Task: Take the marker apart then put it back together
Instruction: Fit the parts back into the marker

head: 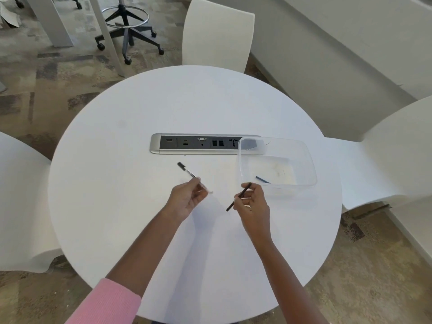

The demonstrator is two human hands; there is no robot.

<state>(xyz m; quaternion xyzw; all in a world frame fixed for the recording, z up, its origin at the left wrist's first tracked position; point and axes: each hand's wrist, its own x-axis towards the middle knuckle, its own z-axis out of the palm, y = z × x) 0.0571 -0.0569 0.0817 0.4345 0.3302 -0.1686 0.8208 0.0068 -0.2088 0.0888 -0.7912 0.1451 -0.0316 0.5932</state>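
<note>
My left hand point(187, 198) grips the marker's white barrel point(187, 171), whose black end points up and to the left. My right hand point(251, 202) pinches a thin black ink core point(233, 202), slanted from upper right to lower left. The barrel and the core are apart, with a gap of bare table between them. A dark marker cap point(262, 179) lies inside the clear plastic container point(304, 160) just right of my right hand.
The round white table point(140, 230) has a recessed power and data socket strip point(198, 143) at its middle; the container overlaps the strip's right end. White chairs point(217, 36) stand at the far side, the left and the right.
</note>
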